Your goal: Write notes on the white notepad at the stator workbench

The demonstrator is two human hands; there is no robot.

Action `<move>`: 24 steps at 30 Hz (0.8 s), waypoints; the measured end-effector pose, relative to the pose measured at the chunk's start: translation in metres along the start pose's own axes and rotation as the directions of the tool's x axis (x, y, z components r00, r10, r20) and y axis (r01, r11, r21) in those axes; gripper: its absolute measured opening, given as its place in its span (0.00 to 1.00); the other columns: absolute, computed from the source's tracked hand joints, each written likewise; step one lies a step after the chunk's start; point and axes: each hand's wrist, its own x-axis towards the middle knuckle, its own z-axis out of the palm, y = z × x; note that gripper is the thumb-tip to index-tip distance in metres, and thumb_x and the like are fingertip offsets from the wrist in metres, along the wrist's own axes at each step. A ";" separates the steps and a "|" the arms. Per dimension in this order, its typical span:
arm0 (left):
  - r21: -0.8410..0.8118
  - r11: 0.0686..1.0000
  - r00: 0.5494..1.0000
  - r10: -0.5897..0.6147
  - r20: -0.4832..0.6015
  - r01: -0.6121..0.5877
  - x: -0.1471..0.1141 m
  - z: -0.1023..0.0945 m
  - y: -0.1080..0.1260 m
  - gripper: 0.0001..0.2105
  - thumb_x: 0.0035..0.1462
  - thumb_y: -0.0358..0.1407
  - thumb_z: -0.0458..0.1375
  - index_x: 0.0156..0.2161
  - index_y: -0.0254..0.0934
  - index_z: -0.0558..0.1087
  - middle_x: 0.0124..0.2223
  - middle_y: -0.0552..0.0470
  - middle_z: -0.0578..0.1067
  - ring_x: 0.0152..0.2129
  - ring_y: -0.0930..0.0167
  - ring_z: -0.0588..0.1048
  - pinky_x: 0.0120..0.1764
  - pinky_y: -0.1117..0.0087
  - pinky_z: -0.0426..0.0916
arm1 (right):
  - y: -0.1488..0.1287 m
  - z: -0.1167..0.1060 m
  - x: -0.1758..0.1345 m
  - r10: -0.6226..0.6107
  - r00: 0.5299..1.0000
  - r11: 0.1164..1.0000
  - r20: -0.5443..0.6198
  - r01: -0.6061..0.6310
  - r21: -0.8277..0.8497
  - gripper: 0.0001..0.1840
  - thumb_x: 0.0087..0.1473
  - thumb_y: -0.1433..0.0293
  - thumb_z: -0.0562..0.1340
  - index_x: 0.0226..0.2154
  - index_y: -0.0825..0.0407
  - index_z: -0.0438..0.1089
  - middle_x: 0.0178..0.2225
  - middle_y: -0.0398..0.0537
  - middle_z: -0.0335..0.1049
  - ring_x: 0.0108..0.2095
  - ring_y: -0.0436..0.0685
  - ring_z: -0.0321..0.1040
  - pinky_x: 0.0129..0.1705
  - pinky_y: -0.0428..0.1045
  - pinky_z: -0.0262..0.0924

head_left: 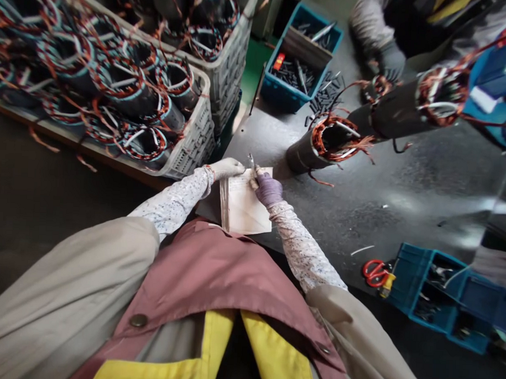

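A notebook (250,211) with a written-on page lies open at the table edge, close against my body. My left hand (227,169), in a whitish glove, grips its upper left edge, with the fingertips on the page. Over the upper right of the page is my right hand (269,189), in a purple glove with light fingertips. Its fingers are closed around a pen (250,160), whose upper end sticks out above the hand. The writing on the page is too small to read.
Crates (192,146) full of copper-wound stators (122,77) stand left. More stators (306,150) lie on the table (402,189). A blue bin (287,94) holds small dark pieces. Red-handled scissors (374,273) lie by blue boxes (411,278). Across the table, a co-worker's gloved hand (391,60) touches a stator.
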 end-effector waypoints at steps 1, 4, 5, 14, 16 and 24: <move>-0.005 1.000 1.000 -0.002 0.005 0.002 0.002 0.000 -0.002 0.12 0.46 0.40 0.52 0.18 0.38 0.58 0.18 0.57 0.57 0.19 0.75 0.55 0.27 0.67 0.48 | 0.001 0.000 0.000 -0.005 1.000 1.000 0.009 0.005 0.015 0.34 0.67 0.59 0.46 0.71 0.50 0.40 0.59 0.60 0.62 0.48 0.60 0.69 0.43 0.50 0.63; -0.020 1.000 1.000 0.002 0.018 -0.001 0.005 0.000 -0.006 0.11 0.45 0.40 0.53 0.18 0.38 0.58 0.18 0.57 0.57 0.18 0.74 0.55 0.27 0.67 0.48 | 0.003 -0.001 -0.002 -0.009 1.000 0.998 0.025 0.007 0.057 0.35 0.67 0.60 0.47 0.71 0.49 0.39 0.60 0.58 0.60 0.49 0.61 0.69 0.44 0.51 0.64; -0.023 1.000 1.000 0.005 0.020 -0.005 0.005 0.000 -0.007 0.11 0.45 0.40 0.53 0.18 0.38 0.59 0.18 0.57 0.58 0.19 0.74 0.55 0.27 0.67 0.48 | 0.003 -0.002 -0.003 -0.008 1.000 0.998 0.027 0.007 0.063 0.35 0.66 0.60 0.47 0.71 0.49 0.39 0.61 0.57 0.60 0.49 0.61 0.69 0.45 0.52 0.64; -0.006 1.000 1.000 0.011 0.016 -0.011 0.004 0.002 -0.006 0.11 0.44 0.40 0.53 0.18 0.38 0.58 0.18 0.57 0.57 0.19 0.74 0.55 0.27 0.67 0.47 | -0.002 -0.001 -0.005 0.006 0.999 0.997 0.040 -0.009 0.074 0.34 0.66 0.62 0.47 0.71 0.49 0.40 0.59 0.58 0.61 0.49 0.63 0.69 0.45 0.54 0.65; 0.003 1.000 1.000 0.007 0.009 -0.007 0.005 0.003 -0.006 0.11 0.44 0.39 0.53 0.18 0.38 0.58 0.18 0.57 0.57 0.19 0.74 0.55 0.27 0.67 0.48 | -0.004 0.002 -0.006 0.014 0.999 0.998 0.035 -0.016 0.063 0.33 0.67 0.63 0.46 0.71 0.49 0.39 0.59 0.59 0.61 0.47 0.62 0.70 0.44 0.55 0.66; 0.015 1.000 0.999 -0.004 -0.033 0.004 0.005 0.008 -0.008 0.11 0.46 0.40 0.53 0.18 0.38 0.60 0.18 0.56 0.59 0.19 0.74 0.56 0.27 0.68 0.49 | -0.010 0.010 -0.009 0.040 0.997 0.995 0.073 -0.047 0.089 0.35 0.67 0.63 0.45 0.71 0.49 0.34 0.56 0.61 0.62 0.44 0.62 0.72 0.42 0.54 0.67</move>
